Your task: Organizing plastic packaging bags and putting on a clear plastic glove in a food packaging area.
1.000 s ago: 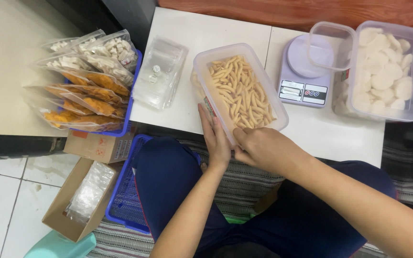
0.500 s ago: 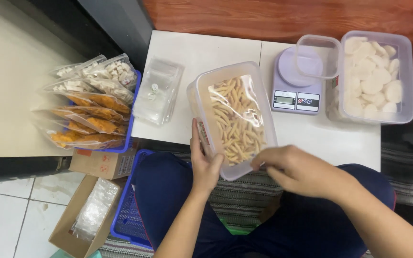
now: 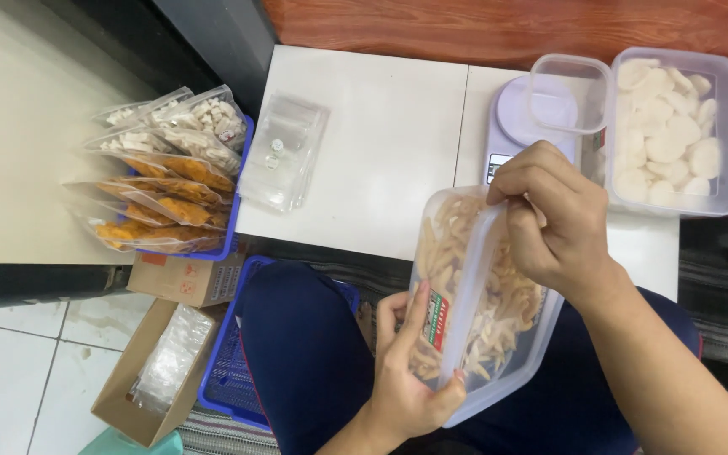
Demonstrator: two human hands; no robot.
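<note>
left hand (image 3: pixel 406 371) grip clamped under tilted clear plastic tub of pale stick snacks (image 3: pixel 482 303) | right hand (image 3: pixel 549 219) fingers pinched on tub's top rim | white counter (image 3: pixel 381 152) behind

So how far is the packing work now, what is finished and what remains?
Done: filled clear bags of orange and white snacks lie stacked at the left. In hand: the left hand holds a clear plastic tub of pale stick snacks tilted over the lap, and the right hand is at its rim. Left: a stack of empty clear bags and a clear tub of white round crackers.
</note>
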